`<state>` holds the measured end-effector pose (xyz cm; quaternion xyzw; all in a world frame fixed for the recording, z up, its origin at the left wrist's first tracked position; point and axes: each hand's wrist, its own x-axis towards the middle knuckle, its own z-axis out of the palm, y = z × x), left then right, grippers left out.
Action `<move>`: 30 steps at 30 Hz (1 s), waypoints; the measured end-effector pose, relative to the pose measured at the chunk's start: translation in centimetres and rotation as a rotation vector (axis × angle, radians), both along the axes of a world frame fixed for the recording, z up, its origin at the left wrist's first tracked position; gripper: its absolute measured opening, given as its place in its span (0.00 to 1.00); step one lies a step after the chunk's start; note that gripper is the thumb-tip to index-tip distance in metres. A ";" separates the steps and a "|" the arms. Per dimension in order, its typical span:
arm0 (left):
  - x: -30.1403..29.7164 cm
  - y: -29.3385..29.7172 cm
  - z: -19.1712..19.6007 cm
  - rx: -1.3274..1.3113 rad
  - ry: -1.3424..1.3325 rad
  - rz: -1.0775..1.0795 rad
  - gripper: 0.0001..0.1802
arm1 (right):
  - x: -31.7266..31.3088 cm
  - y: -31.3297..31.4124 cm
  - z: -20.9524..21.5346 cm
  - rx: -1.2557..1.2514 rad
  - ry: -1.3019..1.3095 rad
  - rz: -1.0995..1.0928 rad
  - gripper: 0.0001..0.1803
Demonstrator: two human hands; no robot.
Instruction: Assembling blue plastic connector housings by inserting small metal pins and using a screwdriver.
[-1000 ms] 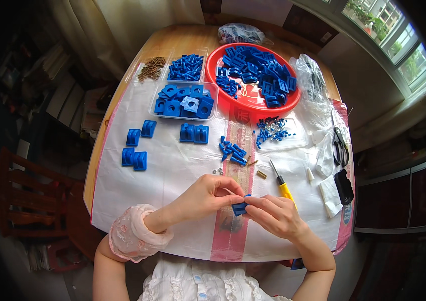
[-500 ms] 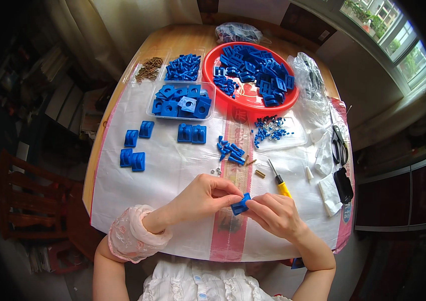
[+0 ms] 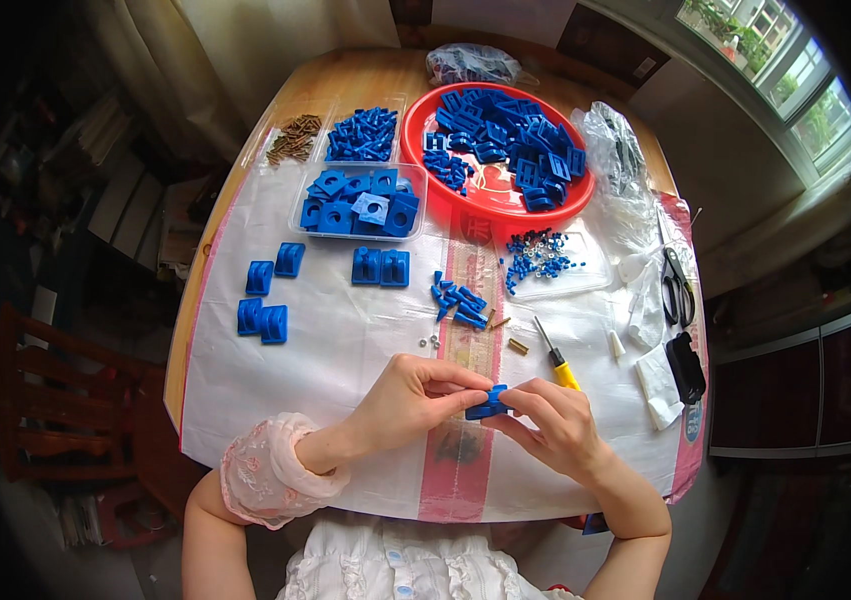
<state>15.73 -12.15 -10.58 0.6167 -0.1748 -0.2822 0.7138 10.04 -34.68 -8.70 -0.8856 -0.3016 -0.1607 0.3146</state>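
Observation:
Between both hands, over the pink stripe of the table cover, is a small blue plastic part (image 3: 486, 407). The thumb and fingers of my left hand (image 3: 415, 395) pinch its left side. My right hand (image 3: 550, 420) grips its right side with fingers and thumb, partly hiding it. Just beyond lie a loose pile of small blue plastic pegs (image 3: 460, 303), a short brass pin (image 3: 517, 346) and two small metal nuts (image 3: 429, 342). A screwdriver (image 3: 560, 368) with a yellow handle rests right beside my right hand.
Several blue assembled blocks (image 3: 273, 323) stand at left and centre. Behind are a clear box of blue square plates (image 3: 355, 228), a red basin (image 3: 505, 213) of blue parts, brass screws (image 3: 295, 138) and a lid with tiny pieces (image 3: 570, 285). Black scissors (image 3: 678, 287) lie right.
The blue part has turned between my fingers and now lies more level. My right fingers have shifted on it. The other things on the table stay where they were.

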 end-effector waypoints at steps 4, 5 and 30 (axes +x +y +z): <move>-0.1 -0.1 -0.6 0.002 -0.034 0.014 0.10 | 0.0 0.1 -0.1 0.015 0.022 0.024 0.22; -0.1 -0.1 -0.7 0.005 -0.056 0.018 0.10 | 0.0 0.2 -0.2 0.020 0.022 0.029 0.23; 0.7 0.3 -0.4 -0.098 0.364 -0.179 0.17 | 0.3 0.0 0.0 0.080 0.050 -0.060 0.23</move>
